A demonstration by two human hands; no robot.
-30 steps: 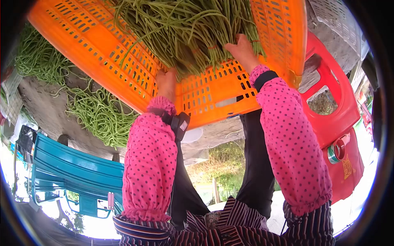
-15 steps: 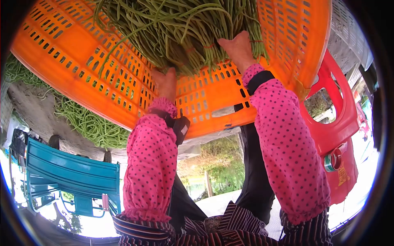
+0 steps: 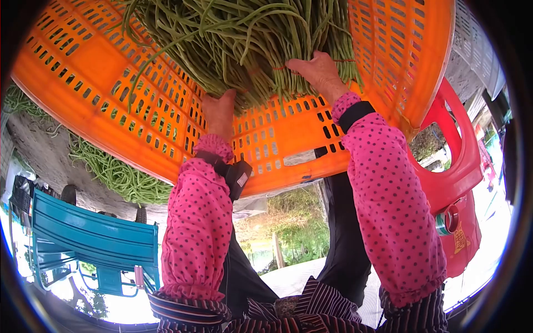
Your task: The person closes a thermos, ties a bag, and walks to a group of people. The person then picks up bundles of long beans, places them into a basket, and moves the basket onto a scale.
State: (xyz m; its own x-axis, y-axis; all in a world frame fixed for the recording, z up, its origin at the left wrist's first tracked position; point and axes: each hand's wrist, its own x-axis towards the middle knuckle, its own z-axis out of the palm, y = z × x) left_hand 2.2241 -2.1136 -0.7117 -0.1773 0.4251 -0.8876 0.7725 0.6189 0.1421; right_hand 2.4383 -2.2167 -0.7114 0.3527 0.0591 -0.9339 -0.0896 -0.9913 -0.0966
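A dense pile of green long beans (image 3: 233, 39), tied in bundles with thin red bands, lies in a large orange slatted plastic crate (image 3: 288, 130). At the near end of the pile, my left hand (image 3: 220, 111) grips bean ends low by the crate wall, its fingers mostly hidden. My right hand (image 3: 322, 75) is closed round a bundle near its red band, thumb towards the left and the other fingers largely out of sight. Both forearms reach over the crate rim in pink dotted sleeves, with a dark band at each wrist.
More loose long beans (image 3: 119, 175) lie on the ground left of the crate. Beyond them stands a teal chair (image 3: 94, 233). A red plastic stool (image 3: 452, 177) is close on the right, with a white crate (image 3: 483, 47) behind it.
My right hand has shifted slightly left and down on the beans, and its bundle sits closer to the others. My left hand has stayed at the bean ends, moving slightly left.
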